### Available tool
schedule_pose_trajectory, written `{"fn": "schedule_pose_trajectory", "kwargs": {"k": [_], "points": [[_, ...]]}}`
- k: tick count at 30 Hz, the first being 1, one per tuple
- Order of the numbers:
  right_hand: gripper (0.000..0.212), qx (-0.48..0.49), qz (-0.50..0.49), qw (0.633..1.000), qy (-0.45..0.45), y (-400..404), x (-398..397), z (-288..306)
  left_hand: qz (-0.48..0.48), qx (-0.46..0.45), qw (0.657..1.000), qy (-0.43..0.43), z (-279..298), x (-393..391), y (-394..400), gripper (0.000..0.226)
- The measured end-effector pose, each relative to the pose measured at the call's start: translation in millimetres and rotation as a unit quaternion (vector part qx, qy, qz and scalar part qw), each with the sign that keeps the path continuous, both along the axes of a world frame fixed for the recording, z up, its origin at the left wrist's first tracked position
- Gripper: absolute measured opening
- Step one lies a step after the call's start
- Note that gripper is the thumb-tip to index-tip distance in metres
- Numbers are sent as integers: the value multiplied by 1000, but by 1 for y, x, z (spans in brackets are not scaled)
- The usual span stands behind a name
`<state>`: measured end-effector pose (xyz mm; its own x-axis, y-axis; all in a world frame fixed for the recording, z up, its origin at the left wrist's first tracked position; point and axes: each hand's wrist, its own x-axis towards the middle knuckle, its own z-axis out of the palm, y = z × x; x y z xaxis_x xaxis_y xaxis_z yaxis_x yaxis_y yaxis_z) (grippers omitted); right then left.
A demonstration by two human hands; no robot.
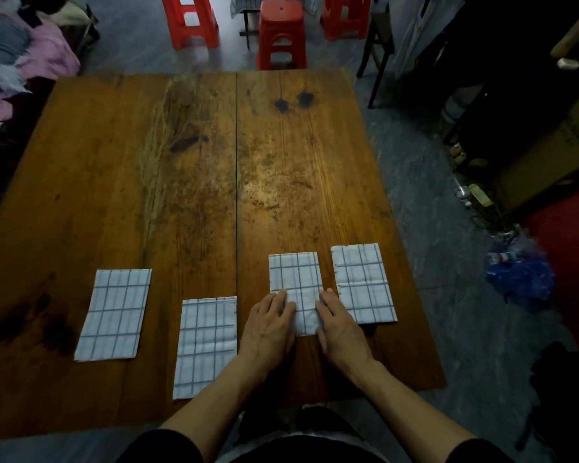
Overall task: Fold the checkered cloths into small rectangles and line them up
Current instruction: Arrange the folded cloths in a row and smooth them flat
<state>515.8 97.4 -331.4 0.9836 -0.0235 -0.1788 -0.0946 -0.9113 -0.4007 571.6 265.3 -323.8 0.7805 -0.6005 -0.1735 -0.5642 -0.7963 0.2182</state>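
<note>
Several folded white cloths with a dark grid lie in a rough row along the near part of the wooden table (198, 182). The far-left cloth (113, 314) and the second cloth (206, 342) lie flat and untouched. My left hand (268, 324) and my right hand (340, 329) rest flat on the near end of the third cloth (296, 282), one on each side edge, fingers pointing away from me. The fourth cloth (365, 282) lies just to its right, almost touching my right hand.
Red plastic stools (281, 35) stand beyond the far table edge. A heap of pink and grey clothes (20, 55) lies at the far left. Dark furniture, a cardboard box (549, 155) and a blue bag (518, 275) crowd the floor on the right.
</note>
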Motion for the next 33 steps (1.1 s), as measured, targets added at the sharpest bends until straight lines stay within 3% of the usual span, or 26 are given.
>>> {"fn": "schedule_pose_trajectory", "kwargs": {"k": [33], "points": [[46, 30, -35, 999, -8, 16, 12, 11, 63, 13, 998, -1, -1, -4, 3, 47]]}}
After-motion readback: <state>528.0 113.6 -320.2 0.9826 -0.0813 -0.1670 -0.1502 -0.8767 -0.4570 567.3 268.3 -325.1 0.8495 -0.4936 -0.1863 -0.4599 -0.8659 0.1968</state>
